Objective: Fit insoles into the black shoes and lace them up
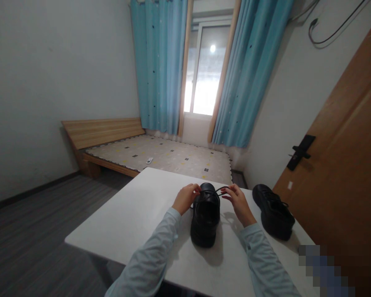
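Note:
A black lace-up shoe (204,237) stands upright on the white table (148,198), its heel towards me. My left hand (187,198) is at the shoe's left side with its fingers pinched by the lacing; the bit of lace between them is mostly hidden. On the right side, my right hand (237,202) pinches a black shoelace (221,189) that stretches out from the top of the shoe. A second black shoe (273,212) rests on the table to the right of my right hand, apart from it.
Beyond the table is a bed with a patterned mattress (185,159) and a small white remote (149,160) on it. A brown door (334,136) with a black handle stands close on the right. Blue curtains (160,66) hang by the window.

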`<state>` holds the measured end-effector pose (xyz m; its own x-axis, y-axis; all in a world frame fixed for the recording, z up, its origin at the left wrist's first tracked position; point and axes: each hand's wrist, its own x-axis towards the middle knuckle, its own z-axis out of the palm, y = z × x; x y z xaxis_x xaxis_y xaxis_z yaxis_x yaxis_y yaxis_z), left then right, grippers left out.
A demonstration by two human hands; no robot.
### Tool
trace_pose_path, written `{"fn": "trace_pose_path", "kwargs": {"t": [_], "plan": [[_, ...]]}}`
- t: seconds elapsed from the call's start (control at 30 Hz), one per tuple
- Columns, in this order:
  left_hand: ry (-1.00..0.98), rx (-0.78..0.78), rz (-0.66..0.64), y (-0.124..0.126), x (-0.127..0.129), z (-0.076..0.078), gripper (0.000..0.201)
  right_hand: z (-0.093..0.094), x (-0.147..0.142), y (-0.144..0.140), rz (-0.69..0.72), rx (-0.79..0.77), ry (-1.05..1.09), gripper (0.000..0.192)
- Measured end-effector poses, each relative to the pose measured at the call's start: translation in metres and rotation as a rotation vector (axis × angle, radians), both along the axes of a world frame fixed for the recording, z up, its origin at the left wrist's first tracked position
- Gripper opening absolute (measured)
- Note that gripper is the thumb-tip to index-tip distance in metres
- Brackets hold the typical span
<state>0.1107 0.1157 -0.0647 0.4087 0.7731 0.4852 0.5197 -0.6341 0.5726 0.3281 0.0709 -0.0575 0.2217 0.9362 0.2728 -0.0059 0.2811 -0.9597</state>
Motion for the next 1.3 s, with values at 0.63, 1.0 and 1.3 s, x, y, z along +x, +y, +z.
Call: {"fn": "trace_pose_path", "kwargs": {"t": [0.63, 1.0, 1.3], "plan": [[0.024, -0.003, 0.004, -0.002, -0.001, 0.000, 0.013, 0.017, 0.024, -0.005, -0.085, 0.164, 0.298, 0.010], [0.053, -0.017, 0.036, 0.000, 0.000, -0.003, 0.012, 0.021, 0.048, -0.008, -0.213, 0.154, 0.419, 0.014], [0.066, -0.047, 0.055, -0.003, 0.000, 0.001, 0.010, 0.002, 0.038, 0.005, -0.359, 0.017, -0.365, 0.026]]}}
